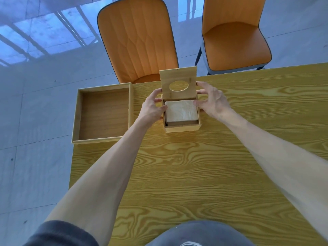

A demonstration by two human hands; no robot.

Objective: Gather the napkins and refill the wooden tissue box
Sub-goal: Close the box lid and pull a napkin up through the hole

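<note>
Both hands are gripping the lid (178, 82) by its side edges: left hand (152, 108) pinching the left edge with the fingertips, thumb lying along the box's left rim; right hand (212, 100) pinching the right edge, thumb reaching down to the box's top right corner. Fingers are closed narrow on the lid, nothing else in either hand.

The lid is standing tilted up at the far side of the box (181, 120), oval hole facing the camera, lower edge sitting at or in the box's far rim; cannot tell if it is seated in a groove. Directly below the grip, the box is sitting open on the table (213, 174), with a stack of napkins (181, 110) lying flat inside, filling most of the opening, a dark gap showing along the near wall.

Left of the left hand, just beside it, a shallow wooden tray (104, 112) is overhanging the table's left edge. Beyond the grip, two orange chairs: one (137, 38) straight behind the lid, one (234, 39) off to the right. Dark sleeve (60, 235) showing on the left arm at the near edge.
</note>
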